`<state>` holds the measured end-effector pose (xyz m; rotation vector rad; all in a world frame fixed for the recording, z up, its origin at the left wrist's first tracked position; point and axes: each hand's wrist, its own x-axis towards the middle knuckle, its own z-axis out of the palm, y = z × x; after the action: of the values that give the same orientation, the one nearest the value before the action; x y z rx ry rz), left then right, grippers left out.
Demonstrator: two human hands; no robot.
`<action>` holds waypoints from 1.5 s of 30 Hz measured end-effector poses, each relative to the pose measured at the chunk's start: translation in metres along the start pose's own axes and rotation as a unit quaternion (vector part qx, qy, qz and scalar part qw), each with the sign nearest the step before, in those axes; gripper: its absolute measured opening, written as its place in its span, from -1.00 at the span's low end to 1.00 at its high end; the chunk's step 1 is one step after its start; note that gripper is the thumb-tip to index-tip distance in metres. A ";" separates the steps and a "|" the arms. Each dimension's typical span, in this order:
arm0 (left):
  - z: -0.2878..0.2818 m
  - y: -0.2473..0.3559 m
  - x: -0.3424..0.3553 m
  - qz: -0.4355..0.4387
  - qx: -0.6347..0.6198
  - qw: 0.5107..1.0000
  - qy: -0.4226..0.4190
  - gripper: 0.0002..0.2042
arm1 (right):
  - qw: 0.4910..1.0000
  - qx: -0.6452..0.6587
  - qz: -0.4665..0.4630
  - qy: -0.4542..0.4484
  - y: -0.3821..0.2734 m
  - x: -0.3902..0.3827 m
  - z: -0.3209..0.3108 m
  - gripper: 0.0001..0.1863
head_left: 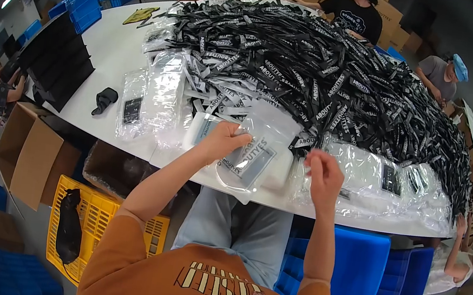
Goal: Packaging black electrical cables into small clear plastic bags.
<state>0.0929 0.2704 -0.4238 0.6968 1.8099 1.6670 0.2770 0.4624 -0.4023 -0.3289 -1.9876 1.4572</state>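
My left hand (225, 141) grips a clear plastic bag (250, 180) with pale strips bearing dark printing inside. More clear bags lie stacked beneath it on the table edge. My right hand (322, 175) is raised just right of that bag, fingers curled, beside the big heap of black and white printed strips (295, 66); whether it pinches anything is unclear. Packs of bagged items lie either side, one bundle (151, 94) on the left and another (387, 182) on the right.
The white table (111, 53) carries a black rack (56, 64) and black cloth (104, 100). Below are cardboard boxes (31, 162), a yellow crate (101, 222) and blue bins (352, 270). Co-workers stand at the back (355, 17), right (437, 75), far left (10, 94) and lower right (454, 263).
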 end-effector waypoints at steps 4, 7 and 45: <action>0.002 0.012 -0.009 0.082 0.209 0.974 -0.032 -0.81 | 0.989 -0.109 -0.097 -0.014 -0.028 0.037 0.023 -0.86; 0.002 0.022 -0.020 0.138 0.320 0.935 -0.067 -0.80 | 0.956 -0.173 -0.019 -0.237 -0.021 0.042 0.017 -0.78; 0.041 -0.006 -0.072 0.233 0.130 0.963 0.037 -0.91 | 0.952 -0.182 -0.107 -0.220 -0.045 -0.021 0.068 -0.75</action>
<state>0.1722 0.2475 -0.4270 1.2732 2.0546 1.7715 0.2579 0.3833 -0.3798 0.0726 -2.5650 1.0870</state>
